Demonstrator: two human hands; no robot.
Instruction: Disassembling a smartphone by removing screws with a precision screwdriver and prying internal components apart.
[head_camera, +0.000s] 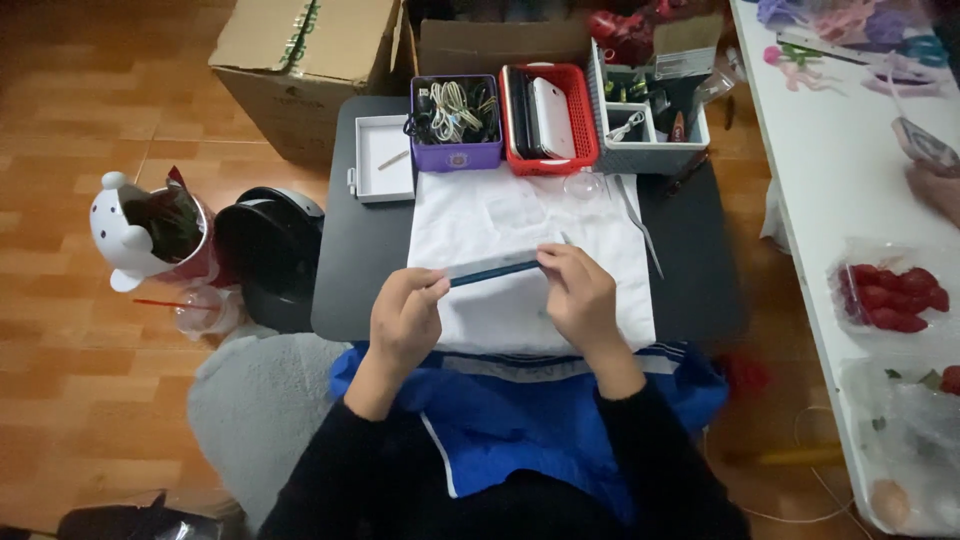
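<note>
Both hands are closed on one thing: a long, thin, dark blue flat strip, held level above the white cloth that covers the middle of the small black desk. The left hand pinches the strip's left end between thumb and fingers; the right hand clasps its right end, with what looks like a slim pointed tool poking up past the fingertips, too small to make out. The strip hangs over the near half of the cloth, close to the desk's near edge and the blue jacket on the person's lap.

Along the desk's far edge sit a white shallow open box toward the far left corner, then a purple plastic basket of tangled cables, a red plastic basket holding flat white and dark devices, and a grey compartmented organiser tray toward the far right corner. A pair of metal tweezers lies at the cloth's right edge.

Judging by the two-handed hold, the step in hand is steadying or working the strip over the cloth. Any next move would call for a firm left-hand pinch while the right hand does the fine work, keeping the strip above the cloth so that nothing small drops off the desk.
</note>
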